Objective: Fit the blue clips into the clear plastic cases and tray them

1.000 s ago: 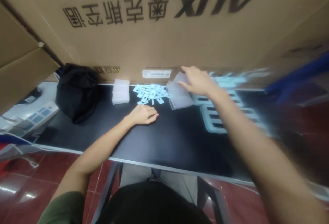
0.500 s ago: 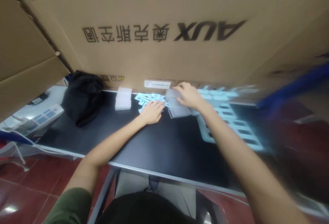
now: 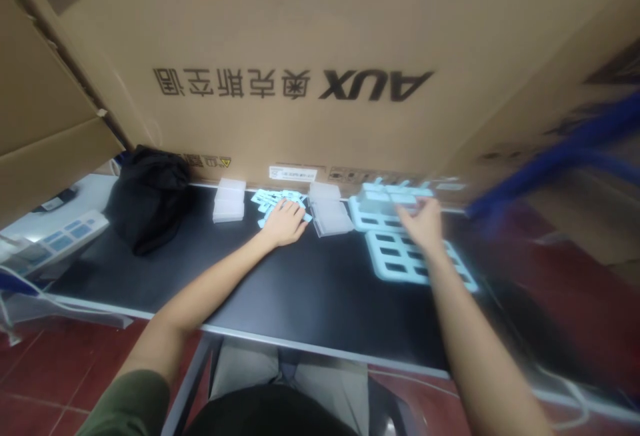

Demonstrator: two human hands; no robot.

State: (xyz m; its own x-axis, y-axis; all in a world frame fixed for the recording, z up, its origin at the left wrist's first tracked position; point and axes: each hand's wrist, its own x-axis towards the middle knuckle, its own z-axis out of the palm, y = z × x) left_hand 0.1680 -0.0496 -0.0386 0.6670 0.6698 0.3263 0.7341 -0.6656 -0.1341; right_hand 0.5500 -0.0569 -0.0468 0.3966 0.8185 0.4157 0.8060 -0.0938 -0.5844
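Note:
My left hand (image 3: 285, 224) rests palm down at the near edge of a loose pile of flat light-blue pieces (image 3: 267, 200), its fingers lying over some of them. My right hand (image 3: 424, 223) is over a light-blue slotted rack (image 3: 361, 216), with thumb and fingers drawn together in a pinch. Motion blur hides what, if anything, is between them. In front of that rack lies a flat light-blue grid frame (image 3: 379, 264) with rectangular openings, partly covered by my right wrist. Between my hands sits a stack of translucent plastic pieces (image 3: 331, 213).
Another translucent stack (image 3: 230, 201) stands left of the pile. A black cloth bundle (image 3: 150, 199) lies farther left, beside a white printed box (image 3: 75, 236). A large cardboard carton (image 3: 280, 16) walls off the back of the black table (image 3: 320, 296). A blue bar (image 3: 550, 156) slants at the right.
My right hand has moved right, from the translucent stack to the slotted rack. My left hand stays on the light-blue pieces. The view has shifted slightly.

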